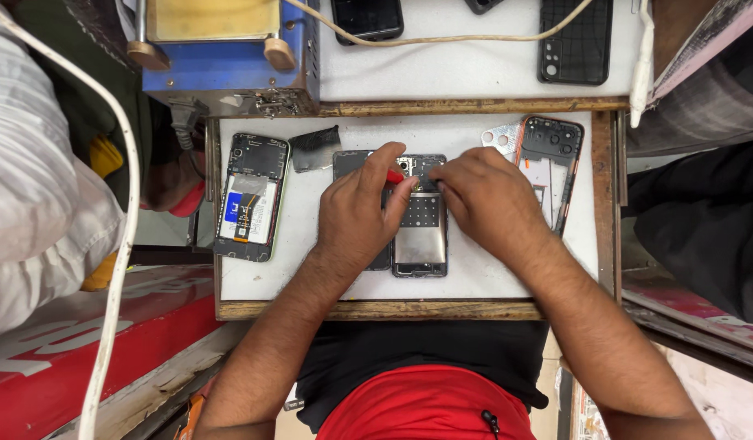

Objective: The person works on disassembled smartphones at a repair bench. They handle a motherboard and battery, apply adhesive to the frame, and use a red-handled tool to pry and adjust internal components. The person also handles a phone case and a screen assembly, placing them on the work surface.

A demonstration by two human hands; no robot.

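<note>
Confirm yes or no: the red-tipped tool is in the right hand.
No, the left hand pinches the red-tipped tool over the opened phone.

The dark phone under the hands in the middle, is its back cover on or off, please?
Off: the dark phone shows bare metal shielding and internal parts.

small wood-framed white worktop [490, 281], blue machine [230, 77] behind, red counter [83, 367] at left, bright light.

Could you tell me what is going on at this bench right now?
A person works on an opened phone lying back-up on a white mat. The left hand pinches a small red tool at the phone's upper end; the right hand steadies that end. Another opened phone lies left, a phone frame right.
</note>
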